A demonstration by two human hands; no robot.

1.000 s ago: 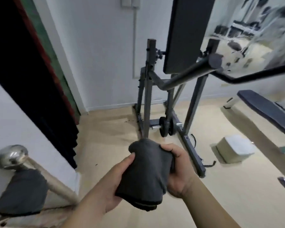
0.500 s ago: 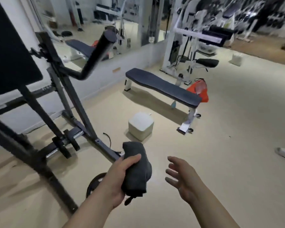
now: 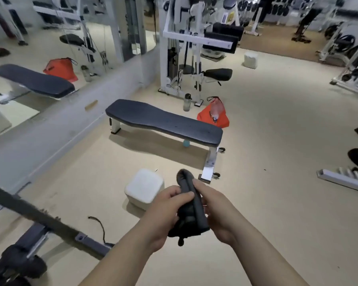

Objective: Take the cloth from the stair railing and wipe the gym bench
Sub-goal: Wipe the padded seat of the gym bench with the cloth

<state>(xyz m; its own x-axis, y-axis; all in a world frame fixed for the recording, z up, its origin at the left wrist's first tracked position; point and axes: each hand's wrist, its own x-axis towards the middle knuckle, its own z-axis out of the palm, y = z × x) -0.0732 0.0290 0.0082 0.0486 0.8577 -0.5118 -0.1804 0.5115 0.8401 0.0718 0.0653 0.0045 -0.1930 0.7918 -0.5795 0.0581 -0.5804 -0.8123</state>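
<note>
A dark grey cloth (image 3: pixel 191 211), bunched and folded, is held between both hands at the lower middle of the view. My left hand (image 3: pixel 163 217) grips its left side with the thumb over the top. My right hand (image 3: pixel 217 213) holds its right side, fingers curled behind it. The flat gym bench (image 3: pixel 163 120) with a dark padded top and white legs stands on the floor straight ahead, a step or two beyond my hands.
A white cube (image 3: pixel 144 188) sits on the floor between me and the bench. An orange bag (image 3: pixel 214 116) and a bottle (image 3: pixel 186 102) lie behind the bench. A dark machine frame (image 3: pixel 39 219) crosses the lower left; a mirror wall runs along the left.
The view has swung right and closer to the bench. My right hand, free half a second ago, has come back onto the cloth, so both hands hold it.
</note>
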